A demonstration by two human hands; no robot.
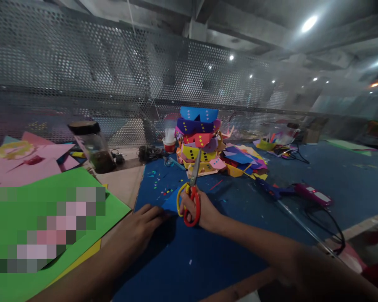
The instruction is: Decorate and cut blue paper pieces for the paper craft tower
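Note:
My right hand [204,212] is closed around the looped handles of a pair of scissors [195,184]. One loop shows red and the other yellow, and the blades point up and away from me. Low over the blue tabletop, my left hand [146,222] has its fingers bent together at the edge of a small bright blue sheet piece [171,204]; its thumb is hidden. That piece lies between both hands, partly behind the scissors. Straight ahead stands a stack of colourful cut-out pieces [198,138] with small dotted squares on them.
Loose coloured scraps [245,161] lie right of the stack. A purple glue gun [311,193] with a cable sits on the right. To the left are green sheets [82,180], pink sheets [50,155] and a dark-lidded jar [96,149]. Perforated metal panels [113,71] line the back.

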